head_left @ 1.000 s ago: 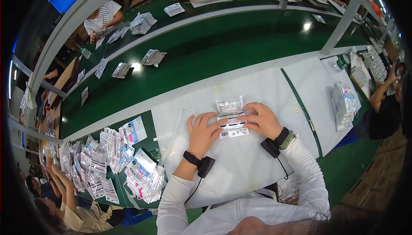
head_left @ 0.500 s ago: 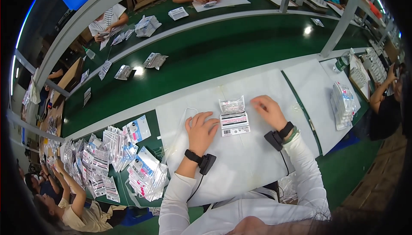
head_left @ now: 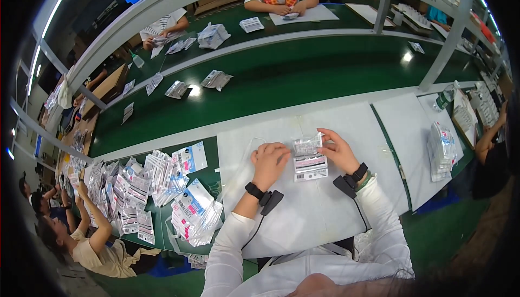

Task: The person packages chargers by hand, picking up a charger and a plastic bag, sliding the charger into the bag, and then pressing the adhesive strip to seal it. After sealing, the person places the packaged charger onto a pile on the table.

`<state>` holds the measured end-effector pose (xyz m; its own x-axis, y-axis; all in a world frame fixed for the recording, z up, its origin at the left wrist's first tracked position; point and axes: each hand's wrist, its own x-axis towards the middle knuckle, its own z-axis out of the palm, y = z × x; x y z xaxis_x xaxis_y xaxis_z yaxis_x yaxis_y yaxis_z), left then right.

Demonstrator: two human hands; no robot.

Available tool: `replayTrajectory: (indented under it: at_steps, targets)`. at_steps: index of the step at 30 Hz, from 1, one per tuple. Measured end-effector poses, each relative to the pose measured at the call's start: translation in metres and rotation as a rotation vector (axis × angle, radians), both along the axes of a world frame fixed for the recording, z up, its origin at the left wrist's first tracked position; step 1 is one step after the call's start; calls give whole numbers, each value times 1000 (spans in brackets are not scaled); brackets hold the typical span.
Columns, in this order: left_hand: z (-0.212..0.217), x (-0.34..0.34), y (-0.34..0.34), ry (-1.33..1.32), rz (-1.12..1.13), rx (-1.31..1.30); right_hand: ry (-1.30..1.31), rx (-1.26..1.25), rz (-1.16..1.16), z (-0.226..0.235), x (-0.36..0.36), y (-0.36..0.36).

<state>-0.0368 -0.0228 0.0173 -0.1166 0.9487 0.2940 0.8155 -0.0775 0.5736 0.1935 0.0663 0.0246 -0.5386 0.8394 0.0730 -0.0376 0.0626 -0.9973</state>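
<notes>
On the white sheet-covered worktop (head_left: 319, 221), 1 creased, rectangular, silvery-white plastic packet (head_left: 310, 163) is being pinched at its upper right edge by the right hand (head_left: 338, 153); the left hand (head_left: 268, 163), fingers loosely spread, is being held just beside it.

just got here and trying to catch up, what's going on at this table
The person's right-hand grip is at the upper right edge of a shiny packet lying on a white sheet. The left-hand grip is just left of it, apparently not touching. A loose pile of packets lies to the left, and another stack sits at the far right.
</notes>
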Motion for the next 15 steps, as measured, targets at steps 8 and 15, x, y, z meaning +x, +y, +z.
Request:
replayTrajectory:
  at_steps: [8,15]
  targets:
    - [-13,-10,1,-816,-66,-245,126,-193,153,1,0,-7]
    - [12,16,-14,3,-176,106,-198,-88,335,20,1,-18]
